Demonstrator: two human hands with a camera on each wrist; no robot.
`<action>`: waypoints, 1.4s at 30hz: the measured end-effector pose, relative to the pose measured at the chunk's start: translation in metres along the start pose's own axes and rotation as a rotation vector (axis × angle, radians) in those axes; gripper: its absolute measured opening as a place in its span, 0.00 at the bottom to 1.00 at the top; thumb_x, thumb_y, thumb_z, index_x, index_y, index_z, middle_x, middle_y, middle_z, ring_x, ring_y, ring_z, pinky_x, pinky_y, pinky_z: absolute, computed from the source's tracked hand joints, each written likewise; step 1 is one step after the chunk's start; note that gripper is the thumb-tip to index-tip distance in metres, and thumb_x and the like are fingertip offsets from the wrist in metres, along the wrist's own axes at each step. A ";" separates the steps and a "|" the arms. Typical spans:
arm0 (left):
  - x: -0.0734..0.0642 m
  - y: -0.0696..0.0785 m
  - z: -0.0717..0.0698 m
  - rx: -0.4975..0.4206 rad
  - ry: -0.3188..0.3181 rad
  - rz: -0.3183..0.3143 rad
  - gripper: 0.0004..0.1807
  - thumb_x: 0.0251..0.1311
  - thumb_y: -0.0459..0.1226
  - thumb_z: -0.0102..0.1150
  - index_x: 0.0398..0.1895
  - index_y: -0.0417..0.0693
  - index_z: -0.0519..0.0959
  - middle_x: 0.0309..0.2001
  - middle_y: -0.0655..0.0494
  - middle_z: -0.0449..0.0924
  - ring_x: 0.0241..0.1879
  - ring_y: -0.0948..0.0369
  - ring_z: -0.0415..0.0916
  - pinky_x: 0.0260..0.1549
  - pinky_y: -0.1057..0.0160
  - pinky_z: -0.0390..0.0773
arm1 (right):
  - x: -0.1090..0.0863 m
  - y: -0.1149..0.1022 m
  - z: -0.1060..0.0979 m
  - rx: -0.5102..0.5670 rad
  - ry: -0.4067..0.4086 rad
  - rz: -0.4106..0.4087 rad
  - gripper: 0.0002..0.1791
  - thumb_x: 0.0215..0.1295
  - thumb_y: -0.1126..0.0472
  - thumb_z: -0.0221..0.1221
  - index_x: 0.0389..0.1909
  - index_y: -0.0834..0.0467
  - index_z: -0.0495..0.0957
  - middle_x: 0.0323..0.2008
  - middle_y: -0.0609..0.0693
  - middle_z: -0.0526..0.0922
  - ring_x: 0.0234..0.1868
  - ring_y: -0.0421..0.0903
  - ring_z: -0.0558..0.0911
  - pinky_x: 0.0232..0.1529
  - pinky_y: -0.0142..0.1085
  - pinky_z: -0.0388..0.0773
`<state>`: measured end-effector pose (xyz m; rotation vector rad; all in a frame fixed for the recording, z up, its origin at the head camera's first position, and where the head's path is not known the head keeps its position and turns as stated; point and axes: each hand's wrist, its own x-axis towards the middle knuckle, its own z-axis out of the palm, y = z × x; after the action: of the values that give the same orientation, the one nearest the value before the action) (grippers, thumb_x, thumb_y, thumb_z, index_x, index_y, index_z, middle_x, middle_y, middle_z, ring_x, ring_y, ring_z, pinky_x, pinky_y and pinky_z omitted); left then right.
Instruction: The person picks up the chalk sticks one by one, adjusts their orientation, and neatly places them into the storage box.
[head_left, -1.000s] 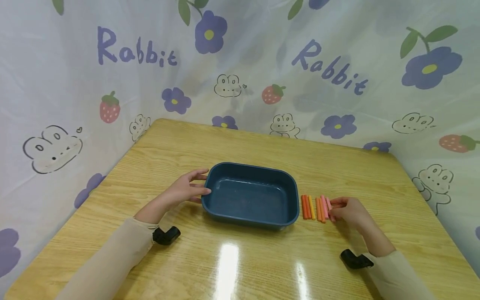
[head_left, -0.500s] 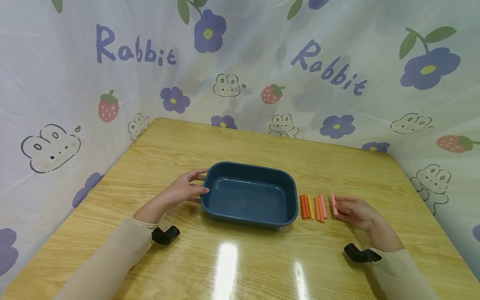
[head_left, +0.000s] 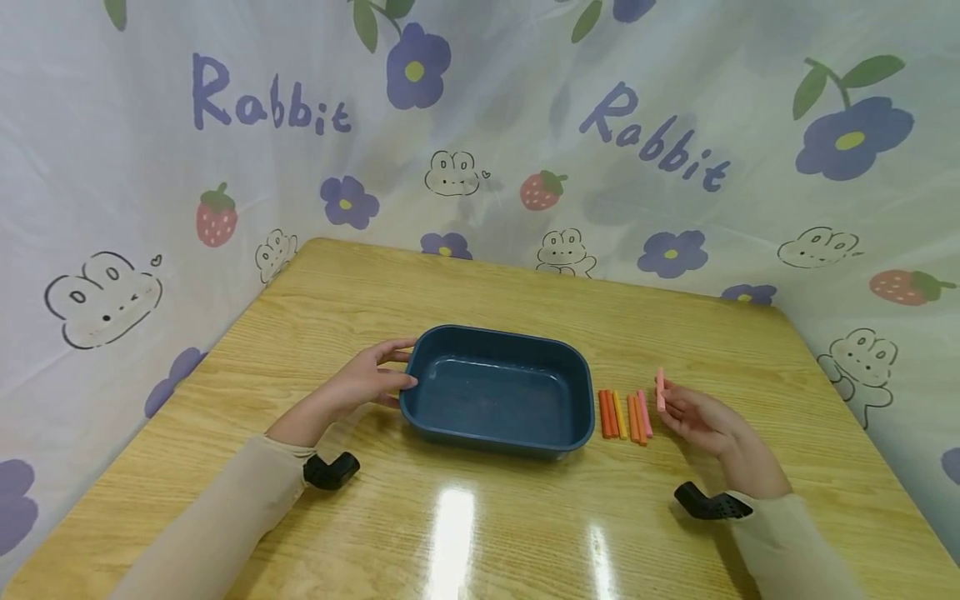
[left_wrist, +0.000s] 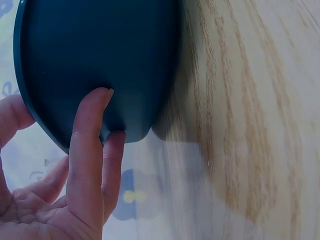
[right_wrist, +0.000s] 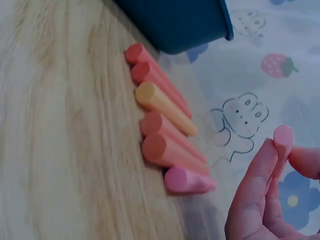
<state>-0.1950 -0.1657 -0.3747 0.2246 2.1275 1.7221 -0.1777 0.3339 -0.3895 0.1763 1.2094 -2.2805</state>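
Observation:
A dark blue rectangular bin [head_left: 480, 442] stands on the table with nothing inside it. At its left end my left hand [head_left: 362, 380] rests spread fingers against the wall and rim. My right hand [head_left: 708, 427] pinches a light pink chalk stick [head_left: 661, 390] between thumb and fingers, raised off the table; in the right wrist view its round end [right_wrist: 284, 135] faces the camera. Between bin and right hand lies a row of chalk: two red sticks [head_left: 605, 414], a yellow one [head_left: 619, 414], two orange ones [head_left: 633, 418] and another pink stick [head_left: 645, 414].
The wooden table [head_left: 360, 283] carries all of this. A white cloth [head_left: 495, 108] with flowers, rabbits and strawberries hangs behind and at both sides. Black wrist mounts [head_left: 332, 472] stick out beside both sleeves.
My right hand has picked the light pink chalk stick off the right end of the row and lifted it up and away. The left hand and bin have stayed put.

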 end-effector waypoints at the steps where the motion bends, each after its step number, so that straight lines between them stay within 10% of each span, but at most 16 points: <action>1: 0.000 0.000 0.000 0.001 0.000 -0.001 0.37 0.58 0.31 0.58 0.70 0.44 0.55 0.64 0.35 0.57 0.48 0.46 0.74 0.36 0.51 0.80 | 0.001 0.000 0.002 0.001 -0.007 -0.001 0.16 0.72 0.69 0.39 0.42 0.59 0.77 0.42 0.51 0.78 0.42 0.43 0.78 0.45 0.30 0.75; 15: 0.000 -0.004 -0.002 0.002 0.002 -0.008 0.36 0.59 0.30 0.57 0.71 0.44 0.54 0.64 0.35 0.57 0.48 0.45 0.74 0.36 0.51 0.80 | 0.014 -0.006 0.032 0.060 0.045 0.005 0.14 0.71 0.69 0.40 0.42 0.61 0.76 0.38 0.54 0.79 0.41 0.46 0.80 0.46 0.31 0.76; 42: 0.001 -0.003 -0.001 -0.003 -0.016 0.004 0.38 0.58 0.32 0.59 0.71 0.45 0.54 0.63 0.34 0.57 0.48 0.44 0.74 0.36 0.51 0.80 | 0.045 -0.022 0.088 -0.041 0.033 0.034 0.38 0.70 0.70 0.44 0.73 0.57 0.34 0.38 0.52 0.76 0.38 0.44 0.79 0.45 0.29 0.76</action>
<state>-0.1959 -0.1675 -0.3780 0.2412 2.1145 1.7195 -0.2152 0.2556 -0.3378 0.2176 1.2598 -2.2298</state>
